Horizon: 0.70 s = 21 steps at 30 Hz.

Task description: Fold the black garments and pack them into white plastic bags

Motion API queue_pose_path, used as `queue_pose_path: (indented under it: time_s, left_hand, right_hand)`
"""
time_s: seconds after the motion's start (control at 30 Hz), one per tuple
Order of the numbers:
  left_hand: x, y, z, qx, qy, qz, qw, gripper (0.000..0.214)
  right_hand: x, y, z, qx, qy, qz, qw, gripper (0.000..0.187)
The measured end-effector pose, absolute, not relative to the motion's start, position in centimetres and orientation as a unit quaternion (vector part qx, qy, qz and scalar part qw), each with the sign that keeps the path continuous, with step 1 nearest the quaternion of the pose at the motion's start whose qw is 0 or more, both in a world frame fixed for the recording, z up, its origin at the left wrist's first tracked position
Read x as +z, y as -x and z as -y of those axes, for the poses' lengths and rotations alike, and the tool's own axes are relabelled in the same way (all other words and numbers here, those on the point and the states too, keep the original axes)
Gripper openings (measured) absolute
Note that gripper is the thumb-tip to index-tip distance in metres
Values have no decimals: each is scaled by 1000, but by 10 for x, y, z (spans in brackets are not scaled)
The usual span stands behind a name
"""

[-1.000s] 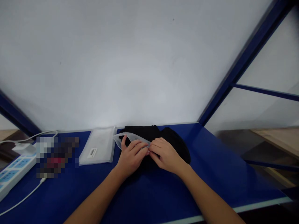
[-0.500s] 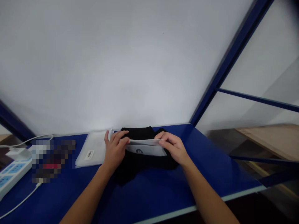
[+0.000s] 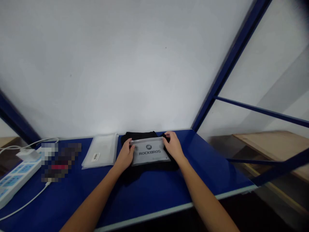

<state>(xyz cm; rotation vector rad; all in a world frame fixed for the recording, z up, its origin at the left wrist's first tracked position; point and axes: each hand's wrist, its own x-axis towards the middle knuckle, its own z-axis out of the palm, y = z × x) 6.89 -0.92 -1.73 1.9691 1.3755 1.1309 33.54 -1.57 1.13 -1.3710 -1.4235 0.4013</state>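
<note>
Centrally on the blue table, a frosted ROCKBROS pouch rests on folded black cloth, its opposite edges pinched by the left hand and right hand, held apart. Another pouch lies flat nearby, its contents unclear.

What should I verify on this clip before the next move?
1. Left hand at the left edge of the Rockbros pouch: ok.
2. Right hand at the pouch's right edge: ok.
3. Pouch lying flat, logo up, on the black cloth: ok.
4. Pouch closure sealed: cannot tell, too small to see.
5. Clear pouch lying flat on the blue table, left of the cloth: ok.
6. Item beside the clear pouch identified: not ok, the blurred patch hides it.
</note>
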Motion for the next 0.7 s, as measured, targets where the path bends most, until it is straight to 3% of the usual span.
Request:
queue_pose_path:
  time_s: [0.1, 0.27, 0.33, 0.47, 0.7]
  left_hand:
    - [-29, -75, 12, 424, -749, -477, 177, 49]
    - [-34, -77, 17, 415, -793, -430, 120, 48]
    - [-35, -76, 17, 405, -792, -437, 130, 48]
    - [-33, -75, 16, 396, -778, -465, 150, 46]
    - [-19, -71, 7, 437, -727, -492, 196, 42]
  right_hand:
    - [14, -313, 24, 58, 538, 690, 481, 31]
    - [4, -275, 33, 66, 495, 845, 192, 65]
    - [-2, -270, 34, 76, 499, 854, 122, 76]
    - [-8, -270, 34, 85, 503, 856, 80, 80]
    - [-10, -269, 36, 98, 510, 850, 93, 87]
